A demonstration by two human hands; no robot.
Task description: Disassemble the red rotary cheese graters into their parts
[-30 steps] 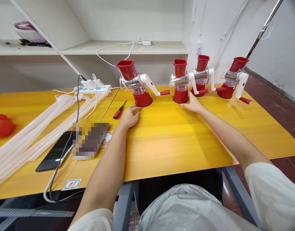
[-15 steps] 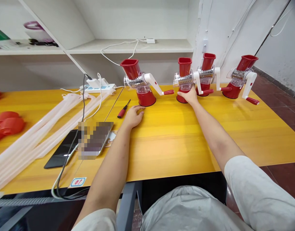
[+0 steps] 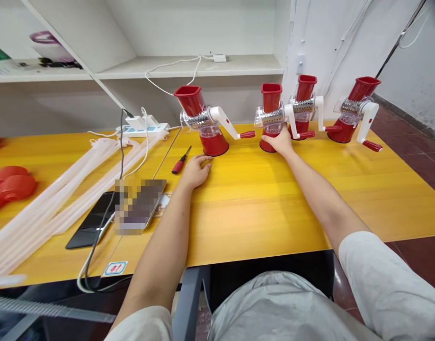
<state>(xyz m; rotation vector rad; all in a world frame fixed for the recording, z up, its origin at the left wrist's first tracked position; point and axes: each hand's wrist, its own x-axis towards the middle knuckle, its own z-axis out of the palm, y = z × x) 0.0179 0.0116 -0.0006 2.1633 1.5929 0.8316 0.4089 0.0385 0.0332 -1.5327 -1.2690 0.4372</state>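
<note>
Red plastic under your palm now: your right hand [image 3: 279,142], which a second ago only brushed the yellow table [image 3: 256,203], has closed round the foot of the second rotary grater [image 3: 271,109]. It grips below the clear drum. The grater stands upright, base on the table, so I judge the hold made and nothing lifted. Your left hand [image 3: 196,170] hasn't stirred: flat, fingers loose, holding nothing, left of that grater. The leftmost rotary grater [image 3: 203,121] is just beyond it and the red-handled screwdriver [image 3: 179,162] is beside it.
</note>
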